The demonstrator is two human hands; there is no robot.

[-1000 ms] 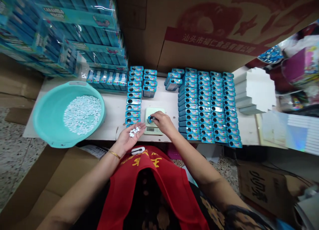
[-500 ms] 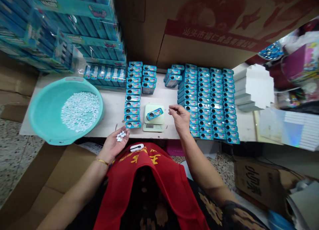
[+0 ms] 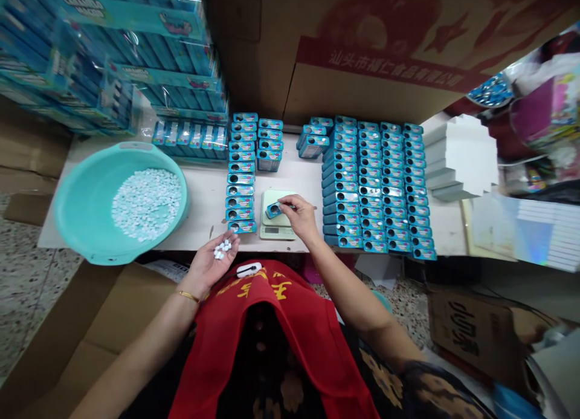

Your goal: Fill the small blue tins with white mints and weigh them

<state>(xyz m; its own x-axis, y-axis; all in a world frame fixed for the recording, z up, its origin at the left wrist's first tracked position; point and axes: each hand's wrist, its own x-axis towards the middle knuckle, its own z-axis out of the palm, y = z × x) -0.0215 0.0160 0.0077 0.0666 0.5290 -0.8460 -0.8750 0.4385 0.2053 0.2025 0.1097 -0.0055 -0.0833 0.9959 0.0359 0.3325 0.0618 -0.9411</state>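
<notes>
My left hand (image 3: 212,262) is cupped palm up at the table's front edge, holding several small white candies (image 3: 222,249). A blue tin (image 3: 273,210) with a round dark opening lies on a small pale digital scale (image 3: 277,230). Over this tin is my right hand (image 3: 299,215), its fingertips pinched together close to the opening and covering the tin's right part. Whatever is between those fingertips is hidden. Just beyond my left fingers stands the nearest of a column of blue tins (image 3: 240,215).
At the left, a turquoise basin (image 3: 81,207) contains many white candies. Rows of blue tins (image 3: 372,213) stand right of the scale. Stacked wrapped packs (image 3: 136,20) and a large cardboard box (image 3: 362,92) rise behind. White folded card (image 3: 466,159) is farther right.
My right hand has moved left, from beside the scale to above the tin on it. My left hand has barely shifted and still holds the candies.
</notes>
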